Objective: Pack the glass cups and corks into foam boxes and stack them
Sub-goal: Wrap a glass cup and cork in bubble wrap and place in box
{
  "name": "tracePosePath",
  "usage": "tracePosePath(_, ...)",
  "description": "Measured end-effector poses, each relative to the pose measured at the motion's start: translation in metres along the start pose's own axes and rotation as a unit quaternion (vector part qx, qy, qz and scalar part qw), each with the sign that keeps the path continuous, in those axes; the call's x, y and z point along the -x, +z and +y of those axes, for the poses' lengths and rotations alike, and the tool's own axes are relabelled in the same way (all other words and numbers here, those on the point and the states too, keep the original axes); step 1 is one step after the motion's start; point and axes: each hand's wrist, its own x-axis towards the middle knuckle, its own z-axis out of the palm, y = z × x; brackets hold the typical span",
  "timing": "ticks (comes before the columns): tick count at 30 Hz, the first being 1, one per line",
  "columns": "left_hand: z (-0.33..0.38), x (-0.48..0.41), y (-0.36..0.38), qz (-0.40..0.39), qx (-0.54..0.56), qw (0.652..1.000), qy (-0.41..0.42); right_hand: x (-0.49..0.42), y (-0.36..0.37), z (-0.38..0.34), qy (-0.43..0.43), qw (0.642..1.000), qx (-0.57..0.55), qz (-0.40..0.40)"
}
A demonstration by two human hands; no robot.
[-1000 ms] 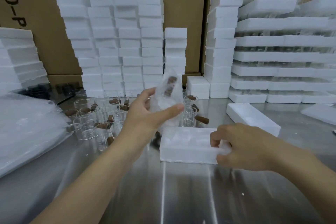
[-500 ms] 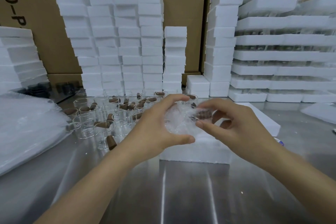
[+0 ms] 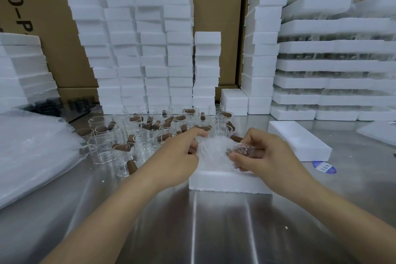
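**Wrapped bundle over the open box: a slip, a knock or a bad seat are the hazards**

At the far left the pile of bubble-wrap sheets [image 3: 32,148] lies slack on the steel desk [image 3: 214,231], out of harm's way. Next to it the loose glass cups [image 3: 128,139] stand packed rim to rim, with corks [image 3: 131,166] among and inside them. The left hand [image 3: 177,155] works right at the edge of this cluster, so a sideways sweep of the wrist would likely topple a cup or roll one along the smooth desk.

The left grip is closed on the near side of the bubble-wrapped bundle [image 3: 211,150], forefinger laid over its top. The bundle sits low over the foam box [image 3: 229,183], touching or nearly touching it; which cavity it is aimed at is hidden. The right hand [image 3: 265,156] pinches the bundle's other end, where brown cork shows through the film.

The wrap looks slippery and loose. If either grip eases too soon, the wrap may open and glass and cork could slide out. A bundle pushed in crooked would probably sit proud, and the foam lid [image 3: 300,142] lying just to the right would not close flat. Forcing it could crumble the foam edge. An uneven box would then sit badly on the packed stacks [image 3: 334,66] at the far right.
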Motion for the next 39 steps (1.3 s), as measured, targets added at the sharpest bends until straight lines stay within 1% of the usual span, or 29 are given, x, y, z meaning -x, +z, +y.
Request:
tracePosePath(2, 0.003, -0.001, 0.001, 0.004, 0.0, 1.0, -0.003, -0.001, -0.001, 0.003, -0.02, 0.996, 0.086, 0.001)
tracePosePath(3, 0.005, -0.001, 0.002, 0.002, -0.003, 1.0, -0.006, -0.002, -0.002, 0.004, -0.026, 0.994, 0.103, 0.004)
tracePosePath(5, 0.008, 0.002, 0.003, 0.003, -0.026, 1.0, -0.006, -0.001, -0.002, 0.006, -0.03, 0.995, 0.099, 0.011)
tracePosePath(9, 0.008, 0.007, 0.011, 0.03, -0.076, 0.996, 0.026, 0.002, 0.005, 0.012, -0.037, 0.993, 0.111, 0.017)
tracePosePath(13, 0.007, 0.007, 0.016, 0.043, -0.125, 0.991, 0.016, -0.001, 0.003, 0.012, -0.04, 0.988, 0.147, -0.037)
tracePosePath(15, 0.009, 0.008, 0.016, 0.037, -0.152, 0.987, 0.021, 0.0, -0.001, 0.011, -0.059, 0.98, 0.183, -0.05)
tracePosePath(18, 0.011, 0.008, 0.017, 0.042, -0.143, 0.989, 0.02, 0.002, -0.007, 0.009, -0.087, 0.963, 0.25, -0.048)
tracePosePath(21, 0.011, 0.009, 0.017, 0.049, -0.161, 0.985, 0.028, 0.003, -0.009, 0.01, -0.09, 0.969, 0.227, -0.032)
tracePosePath(23, 0.011, 0.009, 0.016, 0.047, -0.152, 0.987, 0.025, 0.002, -0.008, 0.011, -0.104, 0.968, 0.227, -0.028)
tracePosePath(27, 0.01, 0.007, 0.015, 0.045, -0.143, 0.988, 0.025, 0.005, -0.003, 0.009, -0.118, 0.96, 0.25, -0.051)
tracePosePath(32, 0.011, 0.007, 0.017, 0.046, -0.146, 0.988, 0.032, 0.01, 0.002, 0.011, -0.124, 0.958, 0.252, -0.053)
tracePosePath(35, 0.011, 0.007, 0.017, 0.041, -0.151, 0.987, 0.035, 0.01, 0.006, 0.009, -0.133, 0.95, 0.273, -0.072)
tracePosePath(39, 0.008, 0.008, 0.016, 0.025, -0.167, 0.984, 0.057, 0.009, 0.003, 0.007, -0.154, 0.944, 0.274, -0.097)
